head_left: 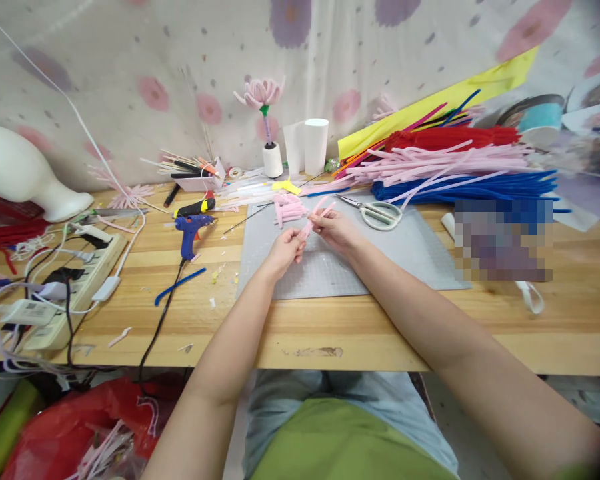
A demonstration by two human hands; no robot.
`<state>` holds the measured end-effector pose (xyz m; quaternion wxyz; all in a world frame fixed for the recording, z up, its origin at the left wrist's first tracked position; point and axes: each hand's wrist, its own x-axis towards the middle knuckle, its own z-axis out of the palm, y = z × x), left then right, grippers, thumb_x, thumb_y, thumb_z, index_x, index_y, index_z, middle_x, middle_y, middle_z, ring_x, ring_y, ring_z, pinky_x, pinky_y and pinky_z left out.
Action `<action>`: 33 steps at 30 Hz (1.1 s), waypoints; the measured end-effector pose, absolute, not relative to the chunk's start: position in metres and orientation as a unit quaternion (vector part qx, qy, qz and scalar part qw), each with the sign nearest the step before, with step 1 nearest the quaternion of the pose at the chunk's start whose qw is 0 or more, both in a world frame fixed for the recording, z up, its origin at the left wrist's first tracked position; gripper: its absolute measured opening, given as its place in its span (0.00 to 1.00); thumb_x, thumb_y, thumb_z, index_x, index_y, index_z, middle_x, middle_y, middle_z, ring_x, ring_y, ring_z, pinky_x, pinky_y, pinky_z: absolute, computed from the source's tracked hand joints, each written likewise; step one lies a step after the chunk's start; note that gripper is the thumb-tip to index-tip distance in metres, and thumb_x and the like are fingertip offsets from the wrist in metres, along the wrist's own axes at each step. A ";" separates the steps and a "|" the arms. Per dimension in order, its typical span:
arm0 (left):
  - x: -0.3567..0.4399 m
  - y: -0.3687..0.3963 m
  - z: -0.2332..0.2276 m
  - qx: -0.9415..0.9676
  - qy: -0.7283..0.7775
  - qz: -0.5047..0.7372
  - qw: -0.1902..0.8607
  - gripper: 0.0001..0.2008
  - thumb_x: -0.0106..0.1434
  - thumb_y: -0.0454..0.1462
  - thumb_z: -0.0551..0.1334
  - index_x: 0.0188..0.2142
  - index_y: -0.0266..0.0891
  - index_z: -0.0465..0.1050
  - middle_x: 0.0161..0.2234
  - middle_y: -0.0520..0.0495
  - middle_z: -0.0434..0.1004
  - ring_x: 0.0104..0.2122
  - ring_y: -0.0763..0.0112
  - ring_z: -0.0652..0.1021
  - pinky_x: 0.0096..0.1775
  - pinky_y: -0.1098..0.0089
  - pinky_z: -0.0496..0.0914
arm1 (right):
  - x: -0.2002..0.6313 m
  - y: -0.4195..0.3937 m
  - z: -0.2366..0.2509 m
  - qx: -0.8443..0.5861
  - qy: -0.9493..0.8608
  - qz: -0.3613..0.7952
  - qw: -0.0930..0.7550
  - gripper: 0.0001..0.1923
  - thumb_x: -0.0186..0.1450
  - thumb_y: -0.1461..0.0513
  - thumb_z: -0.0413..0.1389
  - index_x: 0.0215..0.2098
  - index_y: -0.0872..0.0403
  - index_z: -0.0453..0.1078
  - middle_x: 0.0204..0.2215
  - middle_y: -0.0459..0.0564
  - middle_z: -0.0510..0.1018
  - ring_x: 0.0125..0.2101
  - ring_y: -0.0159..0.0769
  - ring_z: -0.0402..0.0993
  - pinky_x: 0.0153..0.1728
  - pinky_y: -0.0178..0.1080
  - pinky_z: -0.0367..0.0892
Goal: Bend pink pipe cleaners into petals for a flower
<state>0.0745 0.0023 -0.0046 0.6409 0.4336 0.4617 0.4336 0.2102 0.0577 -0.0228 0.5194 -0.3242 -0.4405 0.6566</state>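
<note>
A wooden table [360, 333] stands in front of a cloth wall with pink and purple spots. A gray mat [330, 267] lies on the table. Both hands are above the mat, close together. The left hand [286, 250] has its fingers curled shut around the low end of a pink fuzzy stick [314, 217]. The right hand [336, 227] pinches the same stick higher up with its fingertips closed on it. The stick pokes up and away from the hands. A little pile of short pink pieces [289, 211] lies on the mat just behind the hands. White scissors [377, 213] lie on the mat to the right of the hands. A blue glue gun [190, 233] lies on the wood to the left. A white power strip [75, 283] with many cords sits near the left edge. A big heap of pink, blue and red fuzzy sticks [455, 167] lies at the back right. A pink flower [260, 93] stands in a small white holder at the back.
</note>
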 end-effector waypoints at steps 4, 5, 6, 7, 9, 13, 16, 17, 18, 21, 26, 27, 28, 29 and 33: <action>0.066 0.004 -0.005 0.419 0.418 0.373 0.714 0.15 0.55 0.46 0.62 0.33 0.36 0.67 0.20 0.53 0.69 0.19 0.79 0.70 0.28 0.72 0.70 | 0.211 0.053 -0.018 -0.306 -0.477 0.678 0.468 0.16 0.42 0.55 0.67 0.20 0.55 0.68 0.19 0.43 0.67 0.22 0.27 0.58 0.26 0.36 0.57; 0.065 0.005 -0.005 0.408 0.403 0.356 0.737 0.17 0.56 0.49 0.61 0.34 0.35 0.68 0.22 0.50 0.72 0.22 0.76 0.73 0.30 0.70 0.71 | 0.211 0.051 -0.016 -0.303 -0.484 0.685 0.452 0.16 0.42 0.55 0.68 0.20 0.55 0.68 0.20 0.44 0.68 0.22 0.28 0.60 0.26 0.36 0.57; 0.065 0.006 -0.004 0.398 0.392 0.347 0.753 0.20 0.57 0.51 0.58 0.34 0.35 0.69 0.24 0.47 0.73 0.24 0.74 0.75 0.32 0.68 0.72 | 0.211 0.050 -0.014 -0.301 -0.489 0.692 0.437 0.17 0.41 0.54 0.68 0.20 0.55 0.68 0.20 0.45 0.68 0.23 0.29 0.60 0.26 0.37 0.57; 0.065 0.007 -0.004 0.391 0.388 0.344 0.761 0.21 0.57 0.52 0.57 0.34 0.34 0.69 0.25 0.46 0.74 0.25 0.73 0.75 0.32 0.68 0.72 | 0.212 0.049 -0.013 -0.300 -0.492 0.698 0.426 0.17 0.41 0.54 0.68 0.20 0.55 0.69 0.20 0.45 0.68 0.22 0.29 0.61 0.25 0.37 0.57; 0.067 0.009 -0.003 0.383 0.396 0.356 0.755 0.20 0.59 0.51 0.56 0.34 0.33 0.70 0.24 0.46 0.73 0.23 0.75 0.74 0.31 0.70 0.71 | 0.212 0.049 -0.011 -0.297 -0.495 0.707 0.408 0.17 0.41 0.53 0.68 0.20 0.55 0.69 0.19 0.45 0.68 0.21 0.28 0.60 0.24 0.36 0.57; 0.070 0.011 -0.006 0.376 0.398 0.393 0.739 0.13 0.58 0.44 0.60 0.31 0.33 0.71 0.19 0.55 0.65 0.14 0.87 0.60 0.19 0.81 0.61 | 0.211 0.049 -0.011 -0.295 -0.494 0.706 0.412 0.18 0.41 0.54 0.68 0.20 0.56 0.69 0.18 0.44 0.68 0.21 0.27 0.61 0.25 0.36 0.59; 0.072 0.011 -0.007 0.369 0.394 0.416 0.732 0.10 0.57 0.40 0.62 0.29 0.33 0.70 0.18 0.57 0.60 0.13 0.90 0.56 0.16 0.83 0.53 | 0.210 0.049 -0.012 -0.297 -0.485 0.693 0.443 0.16 0.43 0.55 0.68 0.21 0.56 0.68 0.19 0.44 0.68 0.23 0.27 0.62 0.27 0.36 0.60; 0.072 0.011 -0.007 0.366 0.399 0.421 0.727 0.10 0.57 0.39 0.62 0.28 0.33 0.69 0.18 0.58 0.59 0.13 0.90 0.56 0.16 0.83 0.53 | 0.209 0.049 -0.013 -0.296 -0.482 0.690 0.452 0.16 0.44 0.55 0.67 0.21 0.56 0.68 0.19 0.44 0.68 0.23 0.27 0.62 0.27 0.36 0.60; 0.073 0.011 -0.006 0.365 0.404 0.424 0.723 0.09 0.58 0.39 0.62 0.28 0.33 0.69 0.18 0.58 0.59 0.14 0.90 0.56 0.16 0.83 0.53 | 0.208 0.050 -0.014 -0.296 -0.478 0.687 0.460 0.16 0.44 0.55 0.67 0.21 0.55 0.68 0.20 0.43 0.67 0.23 0.27 0.61 0.27 0.36 0.59; 0.075 0.009 -0.003 0.370 0.414 0.427 0.714 0.08 0.58 0.38 0.61 0.28 0.33 0.68 0.18 0.58 0.59 0.13 0.89 0.57 0.17 0.82 0.56 | 0.208 0.050 -0.015 -0.297 -0.472 0.679 0.477 0.15 0.44 0.56 0.67 0.19 0.55 0.67 0.20 0.43 0.66 0.22 0.26 0.59 0.26 0.36 0.58; 0.077 0.008 -0.004 0.401 0.415 0.444 0.685 0.10 0.57 0.40 0.62 0.27 0.35 0.66 0.16 0.59 0.60 0.13 0.87 0.58 0.21 0.80 0.64 | 0.208 0.051 -0.014 -0.297 -0.467 0.668 0.497 0.16 0.44 0.56 0.67 0.18 0.55 0.65 0.19 0.43 0.66 0.21 0.26 0.57 0.24 0.35 0.58; 0.078 0.009 -0.004 0.406 0.422 0.447 0.676 0.11 0.56 0.41 0.62 0.27 0.35 0.66 0.17 0.59 0.61 0.14 0.87 0.60 0.22 0.79 0.66 | 0.208 0.051 -0.014 -0.295 -0.467 0.668 0.499 0.16 0.44 0.56 0.67 0.18 0.55 0.65 0.19 0.43 0.66 0.21 0.26 0.57 0.24 0.35 0.58; 0.078 0.009 -0.005 0.409 0.434 0.448 0.666 0.11 0.56 0.41 0.63 0.27 0.35 0.67 0.17 0.58 0.64 0.14 0.86 0.63 0.23 0.78 0.67 | 0.208 0.051 -0.015 -0.293 -0.467 0.668 0.499 0.16 0.44 0.56 0.67 0.18 0.55 0.65 0.19 0.43 0.66 0.21 0.26 0.58 0.24 0.35 0.58; 0.078 0.009 -0.005 0.409 0.449 0.448 0.656 0.10 0.56 0.41 0.63 0.27 0.34 0.67 0.18 0.56 0.66 0.15 0.85 0.65 0.23 0.77 0.68 | 0.208 0.051 -0.015 -0.290 -0.469 0.669 0.498 0.16 0.45 0.56 0.67 0.18 0.55 0.65 0.19 0.43 0.66 0.21 0.26 0.58 0.24 0.35 0.58; 0.077 0.007 -0.007 0.393 0.473 0.448 0.649 0.09 0.57 0.39 0.62 0.28 0.33 0.69 0.19 0.53 0.70 0.18 0.80 0.71 0.23 0.76 0.69 | 0.207 0.050 -0.014 -0.278 -0.487 0.686 0.464 0.15 0.46 0.56 0.66 0.20 0.55 0.67 0.18 0.43 0.67 0.21 0.27 0.60 0.25 0.35 0.59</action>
